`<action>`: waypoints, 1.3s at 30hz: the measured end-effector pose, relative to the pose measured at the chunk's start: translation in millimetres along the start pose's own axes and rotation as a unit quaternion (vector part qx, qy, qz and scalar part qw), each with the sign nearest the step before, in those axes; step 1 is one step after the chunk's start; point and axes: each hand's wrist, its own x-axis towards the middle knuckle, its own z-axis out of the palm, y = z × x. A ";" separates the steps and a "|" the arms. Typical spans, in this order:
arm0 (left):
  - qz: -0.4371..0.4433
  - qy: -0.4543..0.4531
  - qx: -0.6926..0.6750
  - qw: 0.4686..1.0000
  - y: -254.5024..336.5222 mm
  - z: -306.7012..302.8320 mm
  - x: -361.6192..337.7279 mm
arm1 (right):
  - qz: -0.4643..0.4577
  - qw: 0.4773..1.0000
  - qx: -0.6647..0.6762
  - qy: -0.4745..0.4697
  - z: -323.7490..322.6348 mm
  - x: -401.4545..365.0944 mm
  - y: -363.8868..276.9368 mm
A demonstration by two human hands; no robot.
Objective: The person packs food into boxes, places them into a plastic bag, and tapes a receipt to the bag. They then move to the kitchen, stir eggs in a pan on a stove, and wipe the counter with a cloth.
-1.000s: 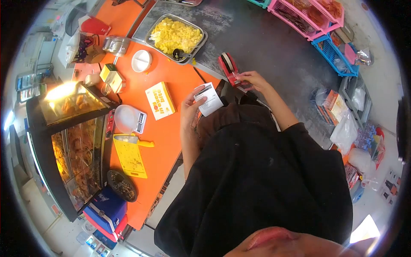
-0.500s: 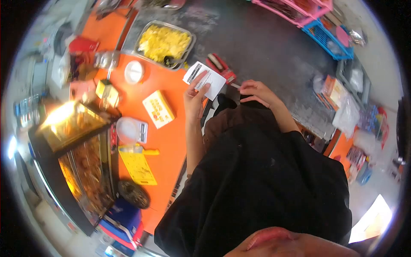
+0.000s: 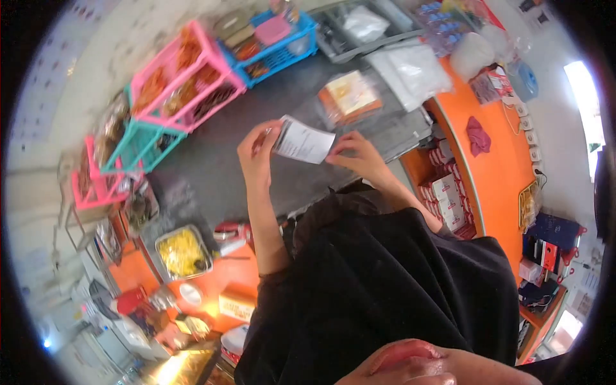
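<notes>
A white printed paper slip (image 3: pixel 305 140) is held up over the dark worktop (image 3: pixel 221 151). My left hand (image 3: pixel 258 154) is closed on its left edge, with the thumb across the front. At the slip's lower right corner, the fingertips of my right hand (image 3: pixel 358 154) are pinched together on the paper. Small print and a dark band show on the slip, too blurred to read. Just beyond my right hand lies a plastic-wrapped stack of orange and cream packets (image 3: pixel 350 96). A red object (image 3: pixel 231 231), partly behind my left forearm, rests near the worktop's edge.
Pink (image 3: pixel 221 80), teal (image 3: pixel 141 144) and blue baskets (image 3: pixel 279 58) line the back. Clear plastic bags (image 3: pixel 410 74) lie at the right. A tray of yellow food (image 3: pixel 183 251) stands at lower left. An orange counter (image 3: pixel 487 173) runs along the right, with stacked boxes (image 3: pixel 449 199) beneath.
The view has swung right, towards the baskets and the other orange counter. My right hand has come from beside the red object to the slip's corner. The slip stays in my left hand.
</notes>
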 end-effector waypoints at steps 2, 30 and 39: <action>0.013 -0.103 0.094 0.990 4.2 65.2 57.1 | 0.015 0.987 0.034 0.159 -55.5 5.8 9.2; -0.069 -0.287 0.287 0.911 -155.9 193.9 220.4 | 0.344 0.891 0.294 0.034 -154.7 101.1 148.8; -0.286 -0.337 0.165 0.882 -171.1 179.7 247.6 | 0.405 0.840 0.348 0.097 -141.2 86.9 142.1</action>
